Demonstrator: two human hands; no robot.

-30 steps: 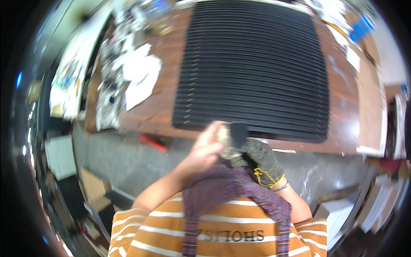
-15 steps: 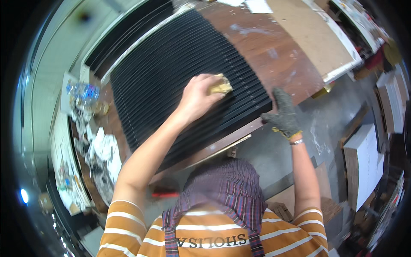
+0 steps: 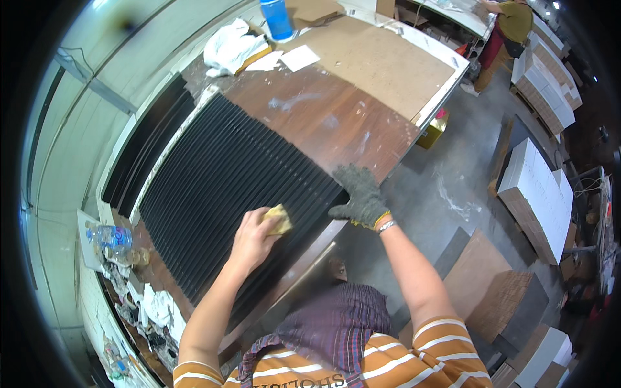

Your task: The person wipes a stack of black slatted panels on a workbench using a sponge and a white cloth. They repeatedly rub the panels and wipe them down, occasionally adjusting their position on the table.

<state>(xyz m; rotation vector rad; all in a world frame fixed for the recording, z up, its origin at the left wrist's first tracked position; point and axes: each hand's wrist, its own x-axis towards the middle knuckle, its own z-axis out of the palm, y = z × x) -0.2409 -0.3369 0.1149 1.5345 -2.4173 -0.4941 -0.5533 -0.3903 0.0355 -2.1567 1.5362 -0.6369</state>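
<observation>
My bare left hand point(image 3: 251, 238) is closed around a yellow sponge-like pad point(image 3: 279, 220), held at the near part of a row of black strips point(image 3: 226, 174). The strips lie side by side on a brown wooden table point(image 3: 336, 132). On my right hand point(image 3: 363, 197) is a dark grey knitted glove with a yellow cuff. Its fingers and thumb are spread at the right end of the strips, near the corner; whether they press on the strips I cannot tell.
More black strips point(image 3: 147, 145) lie at the far left. A plastic bottle point(image 3: 110, 237) and crumpled white cloth point(image 3: 162, 307) are at the left. A blue container point(image 3: 277, 19) and brown board point(image 3: 381, 61) occupy the far side. White-topped stacks point(image 3: 537, 194) stand right; another person point(image 3: 514, 29) is beyond.
The view has shifted, showing more of the far side. My right hand has come to the strips' right end. My left hand, still gripping the pad, is nearer the strips' front edge.
</observation>
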